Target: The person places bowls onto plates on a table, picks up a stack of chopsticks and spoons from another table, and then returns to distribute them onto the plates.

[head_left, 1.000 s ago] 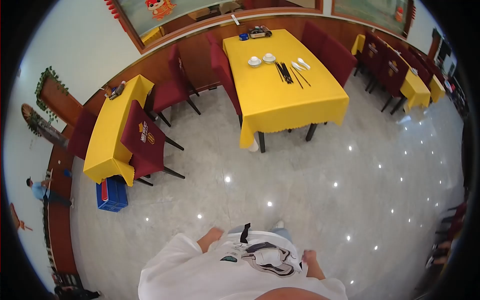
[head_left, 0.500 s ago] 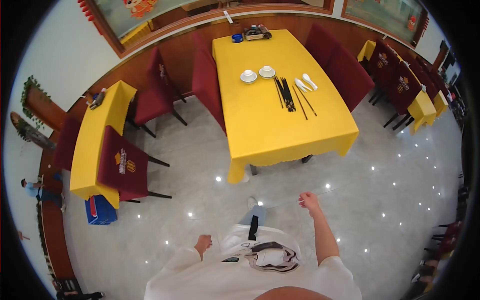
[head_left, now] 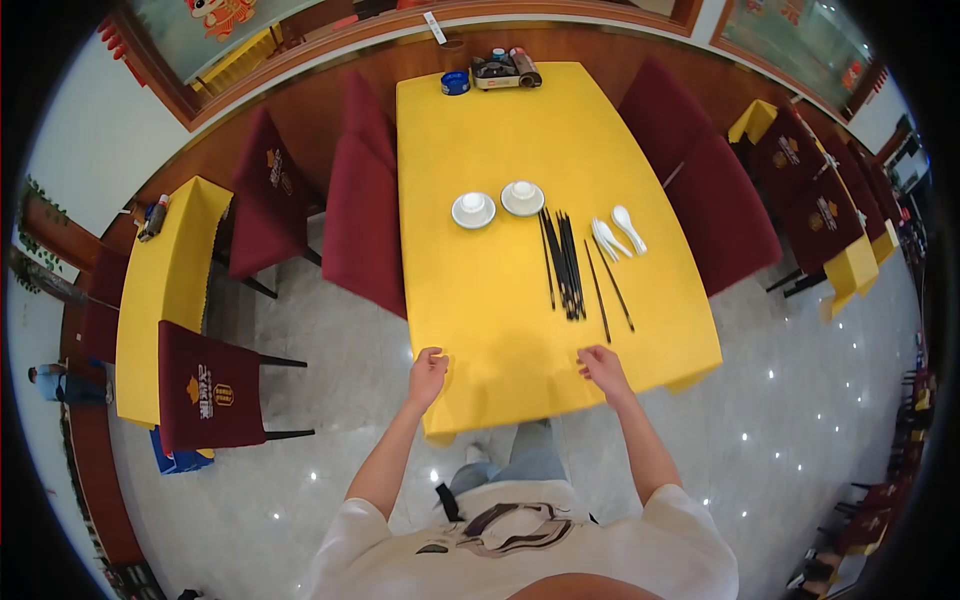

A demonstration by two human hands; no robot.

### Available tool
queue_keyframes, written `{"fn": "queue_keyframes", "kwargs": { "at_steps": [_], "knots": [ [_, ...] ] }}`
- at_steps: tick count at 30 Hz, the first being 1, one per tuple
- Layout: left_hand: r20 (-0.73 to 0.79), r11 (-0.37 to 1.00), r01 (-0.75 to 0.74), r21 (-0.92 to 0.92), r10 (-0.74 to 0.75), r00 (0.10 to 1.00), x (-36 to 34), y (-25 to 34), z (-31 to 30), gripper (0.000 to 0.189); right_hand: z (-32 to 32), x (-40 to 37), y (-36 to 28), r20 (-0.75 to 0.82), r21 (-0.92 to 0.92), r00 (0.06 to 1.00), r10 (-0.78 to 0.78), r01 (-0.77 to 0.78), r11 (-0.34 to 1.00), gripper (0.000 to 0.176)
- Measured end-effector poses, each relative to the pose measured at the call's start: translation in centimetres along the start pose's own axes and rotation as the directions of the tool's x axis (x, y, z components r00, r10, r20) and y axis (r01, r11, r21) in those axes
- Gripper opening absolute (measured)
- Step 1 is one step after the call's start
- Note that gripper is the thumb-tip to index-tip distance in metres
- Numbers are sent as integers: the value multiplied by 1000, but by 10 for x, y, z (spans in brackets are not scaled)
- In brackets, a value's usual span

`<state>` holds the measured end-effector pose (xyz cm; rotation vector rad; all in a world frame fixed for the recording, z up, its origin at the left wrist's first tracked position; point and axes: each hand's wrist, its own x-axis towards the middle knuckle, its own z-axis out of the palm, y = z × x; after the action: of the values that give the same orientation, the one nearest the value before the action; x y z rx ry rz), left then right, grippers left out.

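My left hand point(head_left: 428, 376) hovers over the front left corner of the yellow-covered table point(head_left: 470, 310), fingers loosely bent and holding nothing. Above the front edge, on the other side, is my right hand point(head_left: 603, 370), empty too with its fingers a little apart. It is close to two dark chopsticks point(head_left: 598, 295) lying apart from each other. To their left lies a bundle of several dark chopsticks point(head_left: 567, 270). White spoons point(head_left: 628, 230) rest at the right of them. Two small white bowls, a left bowl point(head_left: 473, 204) and a right bowl point(head_left: 522, 193), sit on saucers farther back.
A portable gas stove point(head_left: 505, 75) and a blue round container point(head_left: 455, 83) stand at the table's far end. Dark red chairs flank it, one left chair point(head_left: 365, 210) and one right chair point(head_left: 720, 205). A side table point(head_left: 165, 290) stands at far left.
I have come nearer to the table, which appears larger and lower in view. Both hands have risen forward from beside my body to over its front edge.
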<state>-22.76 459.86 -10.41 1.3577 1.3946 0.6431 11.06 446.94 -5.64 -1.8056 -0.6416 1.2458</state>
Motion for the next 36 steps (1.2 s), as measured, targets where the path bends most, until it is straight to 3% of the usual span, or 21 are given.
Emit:
{"fn": "queue_keyframes", "kwargs": {
  "at_steps": [1, 4, 6, 7, 9, 10, 12, 16, 18, 22, 24, 25, 26, 27, 29, 31, 33, 34, 36],
  "knots": [
    [-15, 1000, 5, 3, -5, 1000, 22, 10, 9, 32, -4, 36, -12, 16, -1, 1000, -1, 1, 1000, 31],
    [-127, 993, 113, -25, -115, 985, 100, 42, 23, 39, 2, 159, -65, -28, -100, 974, -225, 221, 970, 32],
    [-172, 993, 115, -28, -118, 978, 153, 52, 38, 53, -2, 234, -101, -101, -179, 950, -297, 276, 944, 39],
    [-193, 994, 106, -30, -110, 975, 175, 72, 44, 53, -3, 254, -131, -126, -269, 931, -342, 299, 916, 47],
    [-180, 939, 297, -173, -327, 928, 212, 106, 46, 71, 1, 317, -153, -100, -439, 892, -441, 359, 824, 65],
    [-204, 941, 292, -173, -324, 924, 228, 114, 45, 71, 8, 335, -165, -82, -428, 889, -450, 376, 822, 65],
    [-155, 907, 342, -244, -384, 910, 256, 126, 47, 87, 18, 366, -181, -39, -530, 928, -370, 295, 795, 86],
    [-158, 891, 369, -264, -418, 895, 295, 134, 57, 97, 36, 406, -181, 77, -504, 969, -233, 239, 830, 100],
    [-90, 867, 445, -223, -473, 876, 311, 133, 63, 101, 40, 417, -180, 116, -453, 981, -158, 193, 870, 101],
    [-121, 877, 447, -175, -470, 874, 331, 133, 81, 96, 36, 408, -201, 223, -368, 974, 28, 57, 928, 99],
    [151, 910, 401, -107, -384, 911, 336, 147, 83, 84, 37, 409, -202, 256, -382, 966, 24, 79, 921, 96],
    [147, 913, 394, -104, -377, 914, 339, 154, 86, 84, 38, 409, -204, 287, -395, 958, 19, 100, 913, 92],
    [112, 901, 404, -157, -390, 914, 337, 159, 89, 77, 39, 409, -206, 398, -266, 917, 6, 109, 958, 87],
    [80, 885, 415, -213, -407, 910, 336, 159, 92, 70, 40, 406, -212, 401, -266, 916, 6, 110, 958, 87],
    [104, 892, 409, -193, -396, 912, 344, 157, 93, 72, 43, 400, -221, 290, -388, 953, 94, 27, 921, 82],
    [124, 902, 395, -174, -378, 917, 354, 147, 97, 75, 52, 397, -217, 243, -399, 970, 17, 84, 913, 87],
    [-167, 907, 400, -134, -419, 893, 358, 143, 112, 82, 61, 397, -211, 195, -410, 979, -65, 142, 901, 92],
    [-171, 907, 398, -138, -417, 893, 359, 144, 111, 82, 65, 397, -209, 187, -391, 978, -89, 157, 907, 93],
    [-76, 881, 399, -252, -429, 900, 359, 143, 107, 101, 73, 394, -207, 185, -372, 976, -115, 178, 911, 94]
  ]
}}
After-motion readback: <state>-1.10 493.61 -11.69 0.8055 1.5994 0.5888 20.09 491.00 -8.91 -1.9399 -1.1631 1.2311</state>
